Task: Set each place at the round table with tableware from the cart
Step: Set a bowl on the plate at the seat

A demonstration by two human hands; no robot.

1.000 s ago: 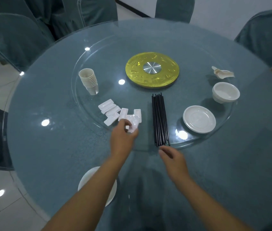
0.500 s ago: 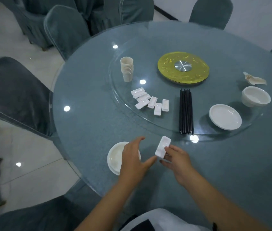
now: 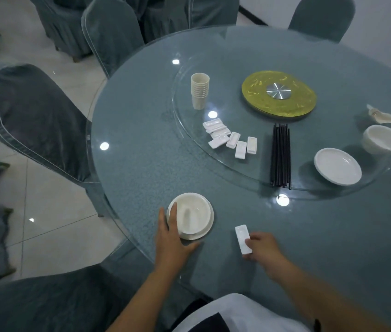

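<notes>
Setting the rest [image 3: 243,238] flat beside the bowl [image 3: 190,216] comes first: the right hand [image 3: 262,248] pinches its near end, while the left hand [image 3: 171,238], fingers straight, steadies the bowl's rim. Square it up, then release gently. Chopsticks [image 3: 280,155] lie farther off on the turntable [image 3: 225,168].

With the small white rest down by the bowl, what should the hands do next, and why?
Probably let go of the white rest and reach for the black chopsticks on the glass turntable. The right hand pinches the rest, which seems to lie flat on the table beside the bowl and plate that the left hand touches; no chopsticks lie there.
</notes>
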